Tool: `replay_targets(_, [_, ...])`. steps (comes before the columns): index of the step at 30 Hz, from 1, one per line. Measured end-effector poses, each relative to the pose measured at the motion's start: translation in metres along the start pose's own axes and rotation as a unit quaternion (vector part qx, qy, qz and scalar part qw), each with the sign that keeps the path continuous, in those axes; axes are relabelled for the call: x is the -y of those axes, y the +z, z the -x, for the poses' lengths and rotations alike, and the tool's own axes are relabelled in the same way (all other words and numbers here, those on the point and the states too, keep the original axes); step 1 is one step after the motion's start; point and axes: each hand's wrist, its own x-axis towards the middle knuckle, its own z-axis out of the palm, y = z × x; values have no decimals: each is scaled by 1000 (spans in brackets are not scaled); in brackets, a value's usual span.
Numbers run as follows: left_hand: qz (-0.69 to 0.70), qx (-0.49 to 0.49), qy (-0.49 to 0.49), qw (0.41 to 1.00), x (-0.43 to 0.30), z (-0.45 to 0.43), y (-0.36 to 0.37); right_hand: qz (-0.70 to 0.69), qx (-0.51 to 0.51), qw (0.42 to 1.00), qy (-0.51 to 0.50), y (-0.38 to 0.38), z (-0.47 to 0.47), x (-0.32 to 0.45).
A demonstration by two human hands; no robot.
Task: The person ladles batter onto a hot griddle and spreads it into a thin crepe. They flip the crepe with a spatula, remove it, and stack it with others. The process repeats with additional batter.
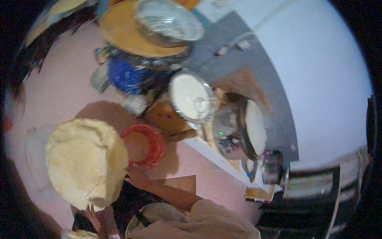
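A large round pale-yellow sheet, like a thin flatbread [80,161], spreads out at the left with a raised fold near its far edge. The fingers of my left hand [93,213] meet its near edge, apparently pinching it. My right hand [133,172] is at the sheet's right edge, beside a red plastic basin [156,149]; blur hides whether its fingers hold either one. Part of the basin is covered by the sheet. Farther right, a white round [256,128] lies on a dark griddle over a stove [226,134]. A metal bowl of white batter-like liquid [188,95] stands beyond the basin.
A metal basin [170,21] rests on an orange round surface [119,30] at the far side. Near it lies a blue bag-like bundle [125,74]. A brown board [179,185] is on the pink floor [209,179]. Another pale sheet [79,234] shows at the bottom edge.
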Motion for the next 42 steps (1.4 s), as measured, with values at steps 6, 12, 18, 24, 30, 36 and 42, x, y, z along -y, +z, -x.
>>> replay_targets(6, [28,102,-125,986,46,57,-5,-179,41,972,147,-61,96,14])
replay_targets(12, [59,110,-108,986,56,46,-25,-92,-91,988,86,-52,149,47])
replay_targets(18, [92,99,-109,985,76,70,-35,-171,-3,981,93,-30,173,55])
replay_targets(24, [125,80,-167,975,121,134,-32,-77,9,997,-11,10,152,53])
replay_targets(30, [168,-52,-301,937,171,262,-5,-292,43,946,-138,-11,114,77])
replay_targets(36, [216,-223,-395,865,177,288,11,-106,179,977,-54,-12,71,111])
replay_targets(42, [216,-306,-487,789,185,285,-7,-62,291,931,-212,58,51,155])
